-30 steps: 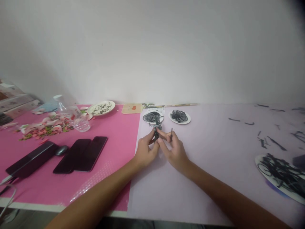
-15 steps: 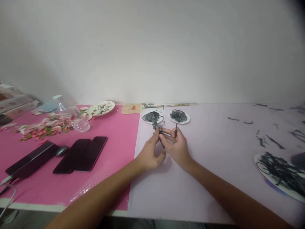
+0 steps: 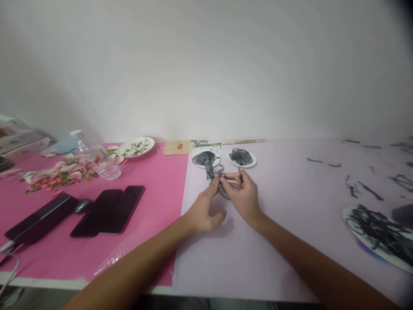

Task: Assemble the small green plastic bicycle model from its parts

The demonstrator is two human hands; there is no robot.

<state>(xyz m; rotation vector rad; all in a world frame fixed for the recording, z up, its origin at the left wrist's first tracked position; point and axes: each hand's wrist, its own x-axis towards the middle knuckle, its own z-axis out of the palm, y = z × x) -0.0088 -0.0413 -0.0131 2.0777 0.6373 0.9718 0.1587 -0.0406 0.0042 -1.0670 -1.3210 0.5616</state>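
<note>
Pinched between the fingertips of both hands, over the pale sheet, is a small dark model bicycle [image 3: 209, 172]; a ring-shaped wheel shows below the fingers. My left hand [image 3: 203, 211] grips it with thumb and fingers from the left. From the right, my right hand [image 3: 243, 196] closes on the same piece, and a short thin dark rod [image 3: 240, 174] sticks up among its fingers. Fingers hide much of the piece. Just beyond are two white plates, the left plate [image 3: 197, 164] and the right plate [image 3: 254, 162], each bearing dark wheel-like parts.
At right, a larger plate [image 3: 350, 221] carries many black parts, with loose black pieces [image 3: 371, 190] behind it. On the pink sheet [image 3: 155, 241] lie two phones [image 3: 124, 211], a black power bank [image 3: 41, 217], a mouse [image 3: 82, 205], a bottle [image 3: 108, 168] and petals [image 3: 63, 172].
The model bicycle has turned slightly in my fingers, so its ring-shaped wheel now shows below them. The rod in my right hand has tilted, and that hand has shifted a little right.
</note>
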